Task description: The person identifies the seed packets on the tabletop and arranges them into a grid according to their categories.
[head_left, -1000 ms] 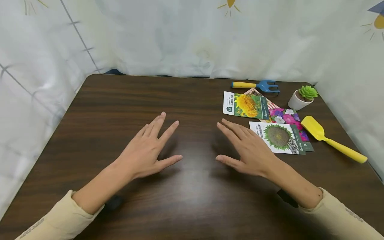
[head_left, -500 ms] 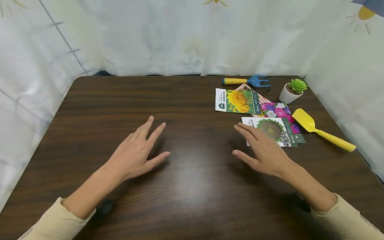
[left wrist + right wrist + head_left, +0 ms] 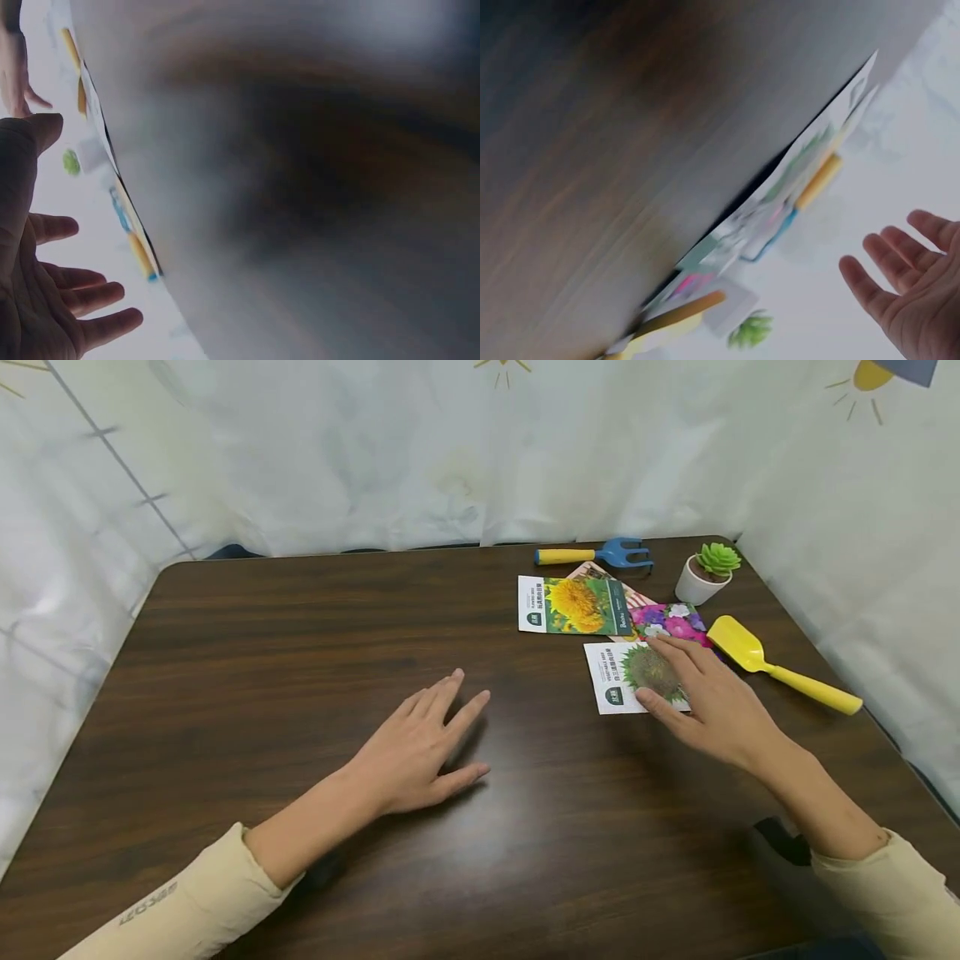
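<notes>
In the head view my right hand (image 3: 716, 706) hovers with fingers extended over a white seed packet (image 3: 611, 678) picturing a green-rimmed sunflower head, covering its right part. Behind that packet lie one with a yellow flower (image 3: 577, 606) and one with pink and purple flowers (image 3: 678, 622), partly hidden. My left hand (image 3: 412, 752) is held over the middle of the table, fingers spread, holding nothing. The right wrist view shows the right hand (image 3: 915, 277) with its fingers apart and the packets beyond. From the left wrist, the left hand (image 3: 56, 292) appears spread too.
A yellow toy shovel (image 3: 780, 666) lies right of the packets. A small potted succulent (image 3: 705, 577) stands at the back right corner, near a blue hand fork (image 3: 592, 555) with a yellow handle. White curtains (image 3: 337, 460) hang behind the brown table (image 3: 262, 693).
The right hand has moved right, over the sunflower packet. The left hand has first shifted left, then back right. The head view has turned, so the objects sit farther left.
</notes>
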Demonstrator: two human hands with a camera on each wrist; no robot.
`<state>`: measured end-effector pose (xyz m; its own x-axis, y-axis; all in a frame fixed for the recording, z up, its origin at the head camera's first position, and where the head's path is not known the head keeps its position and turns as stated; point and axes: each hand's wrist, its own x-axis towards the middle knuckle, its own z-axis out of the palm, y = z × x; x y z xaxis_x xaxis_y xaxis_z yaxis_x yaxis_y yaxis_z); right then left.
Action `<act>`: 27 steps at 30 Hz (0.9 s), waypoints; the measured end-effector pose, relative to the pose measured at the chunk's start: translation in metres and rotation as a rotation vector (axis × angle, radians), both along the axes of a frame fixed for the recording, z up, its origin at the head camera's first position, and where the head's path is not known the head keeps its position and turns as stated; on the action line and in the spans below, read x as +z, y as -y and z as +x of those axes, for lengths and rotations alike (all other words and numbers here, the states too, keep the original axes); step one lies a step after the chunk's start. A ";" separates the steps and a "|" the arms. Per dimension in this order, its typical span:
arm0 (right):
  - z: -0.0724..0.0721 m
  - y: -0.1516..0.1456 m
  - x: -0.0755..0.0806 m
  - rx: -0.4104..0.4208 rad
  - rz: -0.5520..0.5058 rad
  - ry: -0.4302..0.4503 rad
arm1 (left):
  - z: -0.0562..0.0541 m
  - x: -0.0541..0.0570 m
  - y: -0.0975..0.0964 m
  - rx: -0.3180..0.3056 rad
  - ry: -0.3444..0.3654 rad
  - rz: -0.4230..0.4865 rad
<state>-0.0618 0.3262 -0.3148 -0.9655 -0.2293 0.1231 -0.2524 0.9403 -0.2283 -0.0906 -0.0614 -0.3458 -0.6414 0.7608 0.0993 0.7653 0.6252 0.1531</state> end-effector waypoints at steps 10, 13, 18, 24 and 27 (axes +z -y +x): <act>-0.019 -0.036 -0.004 -0.088 -0.127 0.129 | -0.013 0.003 -0.075 -0.117 0.057 -0.003; -0.029 -0.044 -0.007 -0.080 -0.180 0.146 | -0.018 0.000 -0.096 -0.140 0.069 -0.012; -0.041 -0.059 -0.015 -0.075 -0.214 0.162 | -0.024 0.002 -0.132 -0.173 0.076 -0.040; -0.047 -0.075 -0.018 -0.096 -0.270 0.204 | -0.026 0.002 -0.182 -0.195 0.082 -0.088; -0.049 -0.080 -0.018 -0.092 -0.306 0.251 | -0.028 -0.001 -0.206 -0.195 0.061 -0.110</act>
